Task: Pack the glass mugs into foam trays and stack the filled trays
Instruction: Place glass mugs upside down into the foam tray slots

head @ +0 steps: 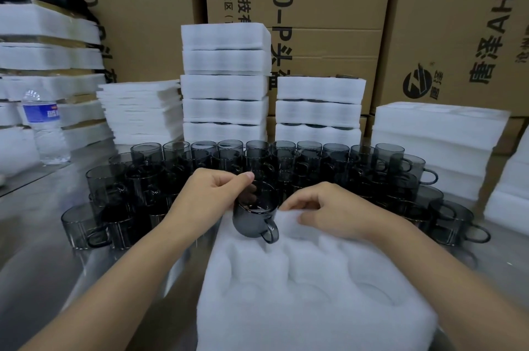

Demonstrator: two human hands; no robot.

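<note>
Foam tray [315,293]: white, lies closest on the bench [37,250], round pockets in its top all empty, right near corner partly hidden by the forearm.
Left grip [211,196]: clenched on the rim of one glass mug [254,216], thumb on the far side of the rim, fingers inside or on the near side.
Held mug: smoky grey, tilted, mouth facing up and away, handle pointing toward the camera and right; sits at the tray's far left corner, touching or just above the foam, can't tell which.
Right grip [329,210]: fingers curled, down on the tray's far edge, touching foam; pinching it or only pressing, can't tell.
Loose mugs [286,161]: many, same grey glass, upright in rows on the bench beyond the tray, spreading left and right of both forearms.
Filled stacks: tall stack [226,84] of five trays behind the mugs, dark mug rims showing in the gaps; shorter stack [319,110] of three just right of it.
Foam pile [435,144]: thick white pieces, far right.
Thin foam sheets [140,113]: pile left of the tall stack.
Water bottle [45,127]: upright, far left, blue label.
Cardboard boxes [329,6]: printed, wall across the back.
</note>
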